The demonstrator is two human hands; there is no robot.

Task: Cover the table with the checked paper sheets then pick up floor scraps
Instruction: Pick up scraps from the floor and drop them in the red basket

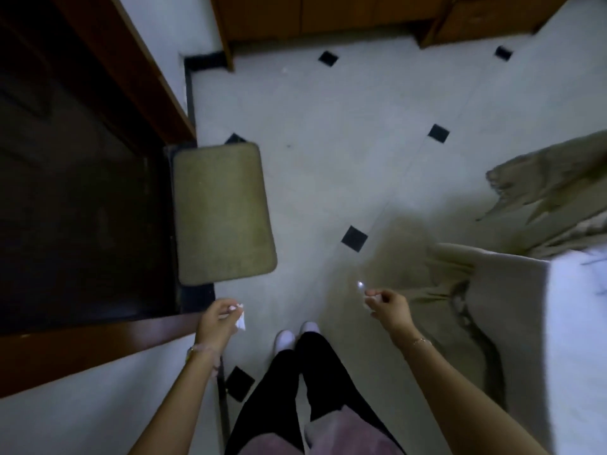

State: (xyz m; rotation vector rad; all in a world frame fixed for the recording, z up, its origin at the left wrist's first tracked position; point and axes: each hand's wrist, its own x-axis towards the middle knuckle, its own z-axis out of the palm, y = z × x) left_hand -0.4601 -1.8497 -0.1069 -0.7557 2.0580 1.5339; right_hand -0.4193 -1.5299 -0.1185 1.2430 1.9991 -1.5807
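I look straight down at a pale tiled floor [328, 159]. My left hand [215, 323] grips crumpled white paper scraps [242, 320] between its curled fingers. My right hand [387, 308] is held out over the floor, thumb and fingers pinched together on a small pale scrap [361, 285] that glints at its tip. At the right edge stands the table [512, 290], draped in a beige cloth, with a pale paper sheet [581, 323] lying on its top. The checks on the sheet are too dim to make out.
A tan doormat [223, 211] lies before a dark open doorway [82, 192] on the left. Wooden cabinets [328, 14] line the far wall. More beige cloth [551, 185] hangs at the right. My feet in white socks [295, 334] stand between my hands.
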